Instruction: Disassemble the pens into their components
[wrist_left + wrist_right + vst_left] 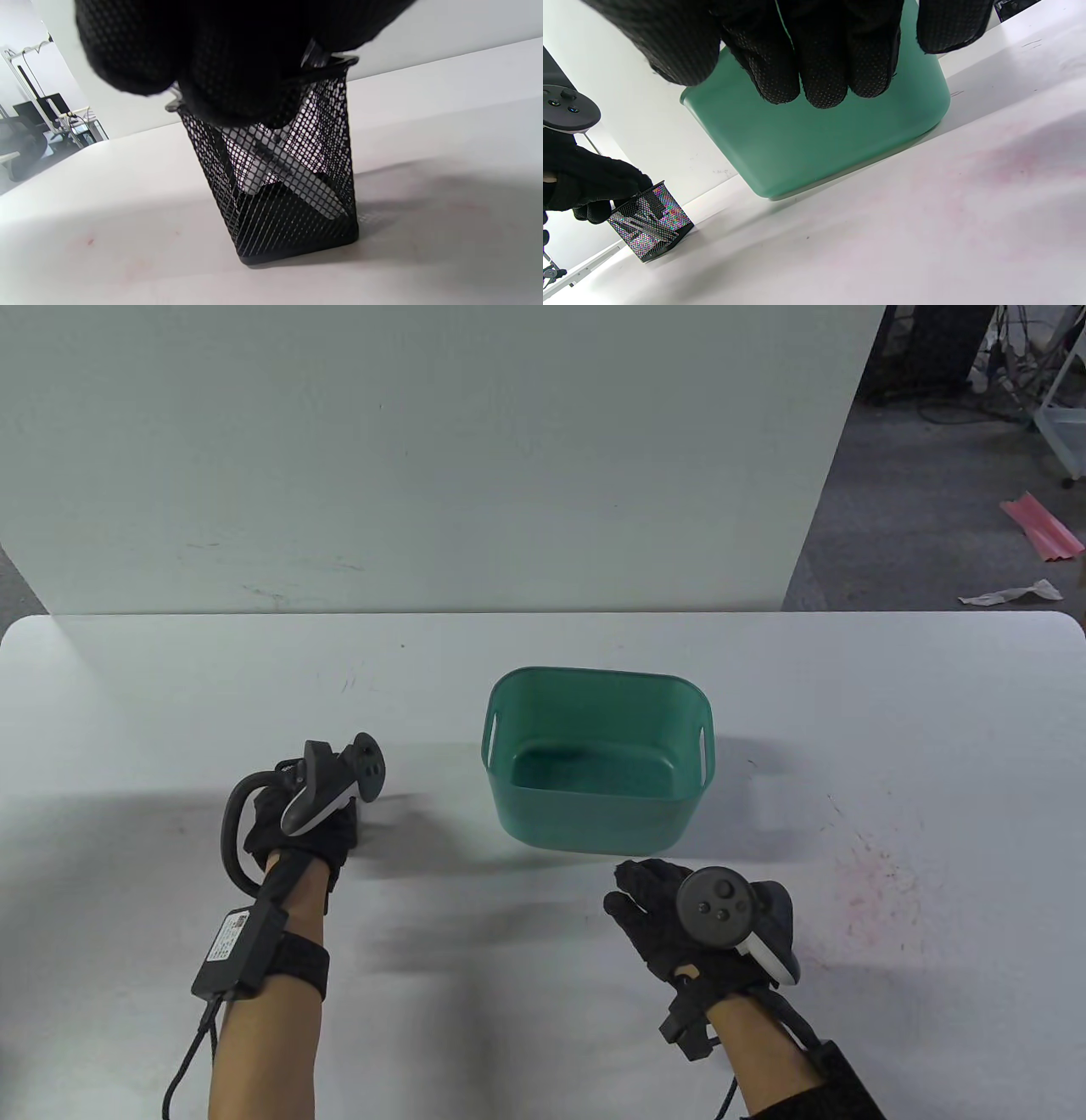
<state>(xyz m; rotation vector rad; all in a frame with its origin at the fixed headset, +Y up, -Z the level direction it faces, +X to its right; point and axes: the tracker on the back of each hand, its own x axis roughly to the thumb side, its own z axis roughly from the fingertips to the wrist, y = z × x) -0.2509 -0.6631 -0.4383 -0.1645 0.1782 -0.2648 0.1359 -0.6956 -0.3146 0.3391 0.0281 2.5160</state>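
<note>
Hands reaching for pens in a mesh cup

The right hand (670,916) is hovering relaxed, holding nothing, just before the green bin (598,759). Farther left, the left hand (297,814) is covering the mesh holder (288,178); its grip cannot be told. The pens (292,169) are leaning inside: probably light, stiff, slippery, best pinched mid-barrel.

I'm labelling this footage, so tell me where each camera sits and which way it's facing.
Table view: overhead, looking down at the green plastic bin; both gloved hands, left hand, right hand.
Left wrist view: low, facing the black mesh pen holder; fingers overhead.
Right wrist view: low, facing bin and holder; fingers overhead.
Wrist views share the holder.
</note>
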